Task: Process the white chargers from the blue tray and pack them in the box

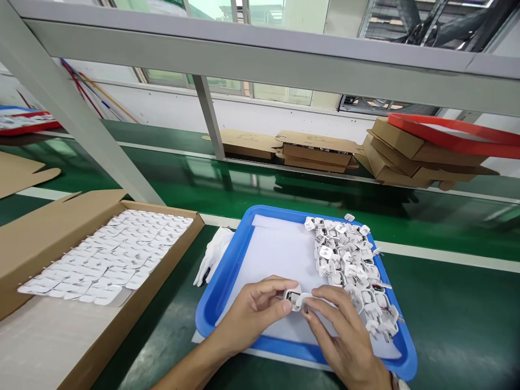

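Observation:
Over the front part of a blue tray, my left hand pinches a small white plastic housing with its dark inside showing. Close beside it, my right hand has thumb and fingers on a white cap-like piece, which touches the housing. White foam sheet lines the tray. Many white housings are heaped along the tray's right side, some with metal prongs or wires showing.
An open cardboard box with rows of white pieces stands left. A white glove lies between box and tray. Behind are cardboard boxes, a red tray and a metal frame bar above.

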`<state>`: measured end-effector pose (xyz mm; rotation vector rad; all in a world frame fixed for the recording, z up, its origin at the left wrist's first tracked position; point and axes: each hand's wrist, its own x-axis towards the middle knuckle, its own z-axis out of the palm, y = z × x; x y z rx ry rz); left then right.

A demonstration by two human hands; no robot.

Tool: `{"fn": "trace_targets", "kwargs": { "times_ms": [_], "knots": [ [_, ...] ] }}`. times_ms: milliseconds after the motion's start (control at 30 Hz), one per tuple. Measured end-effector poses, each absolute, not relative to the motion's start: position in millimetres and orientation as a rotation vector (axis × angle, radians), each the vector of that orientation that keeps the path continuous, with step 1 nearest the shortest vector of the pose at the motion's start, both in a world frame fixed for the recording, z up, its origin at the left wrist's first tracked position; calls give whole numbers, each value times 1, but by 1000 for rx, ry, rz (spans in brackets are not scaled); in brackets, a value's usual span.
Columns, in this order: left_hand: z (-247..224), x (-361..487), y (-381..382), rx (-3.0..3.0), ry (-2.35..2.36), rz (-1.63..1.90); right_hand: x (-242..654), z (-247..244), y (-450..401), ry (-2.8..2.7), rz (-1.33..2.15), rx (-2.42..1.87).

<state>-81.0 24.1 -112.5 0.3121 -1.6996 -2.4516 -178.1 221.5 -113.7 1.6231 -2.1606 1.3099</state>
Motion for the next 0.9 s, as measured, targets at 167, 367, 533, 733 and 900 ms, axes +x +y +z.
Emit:
{"fn": "trace_targets", "kwargs": {
  "times_ms": [167, 367, 533, 733, 900],
  "knots": [
    [-116, -82, 24, 274, -1651, -2518, -180, -106, 216, -2119, 1479, 1588],
    [-120, -81, 27, 288, -1632, -2503, -177, -108, 214, -2139, 1504, 1625],
    [-121, -81, 31, 292, -1615, -2449, -177, -110, 214, -2124, 1338, 1746],
    [-121, -79, 33, 201, -1639, -2376, -181, -110, 216, -2309, 1689, 1687],
    [-120, -76, 33, 128, -1631, -2329, -186, -109, 214, -2501, 2348, 1330]
  ]
}}
